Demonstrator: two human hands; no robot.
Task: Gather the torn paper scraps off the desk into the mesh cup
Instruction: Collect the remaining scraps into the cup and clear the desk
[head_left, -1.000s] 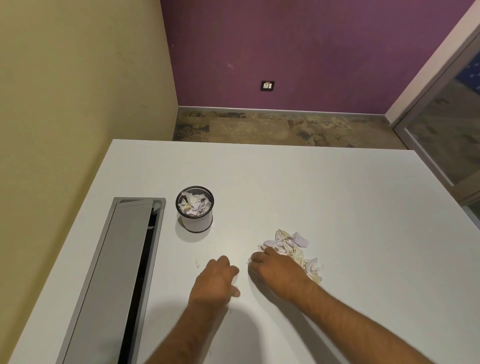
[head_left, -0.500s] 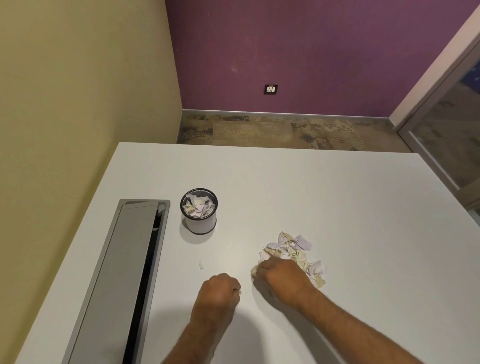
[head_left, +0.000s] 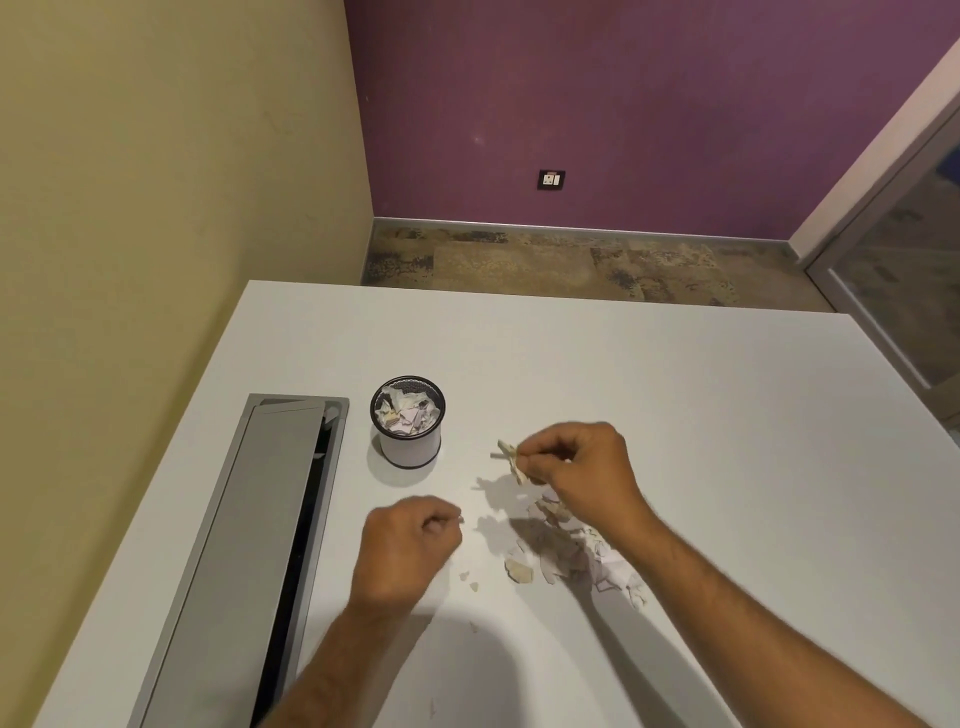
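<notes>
Gathering part done; cup well filled, a pile left on the desk.

The cup (head_left: 408, 422) stood upright on the desk (head_left: 649, 395), beside the grey hatch (head_left: 270, 499), with scraps nearly to its rim. The right hand (head_left: 582, 470) pinched a few scraps (head_left: 511, 460), raised between pile and cup. The left hand (head_left: 402, 551) was curled closed; whether it held paper could not be told. A loose pile (head_left: 566, 556) and some stray bits remained to be collected.
</notes>
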